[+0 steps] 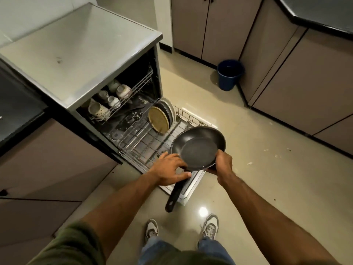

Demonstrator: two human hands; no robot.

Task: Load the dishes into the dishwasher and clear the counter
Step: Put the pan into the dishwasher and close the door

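A black frying pan (pixel 198 148) hangs tilted over the front of the pulled-out lower rack (pixel 145 144) of the open dishwasher (pixel 86 54). My right hand (pixel 222 163) grips the pan's near right rim. My left hand (pixel 170 169) holds it where the black handle (pixel 174 196) meets the bowl; the handle points down toward me. Several plates (pixel 162 117) stand upright at the rack's back. Mugs and cups (pixel 112 98) sit upside down in the upper rack.
The open dishwasher door (pixel 189 190) lies flat in front of my shoes. A blue bucket (pixel 230 74) stands on the floor by the far cabinets. Brown cabinets line the left and right sides. A dark counter (pixel 324 12) runs along the top right.
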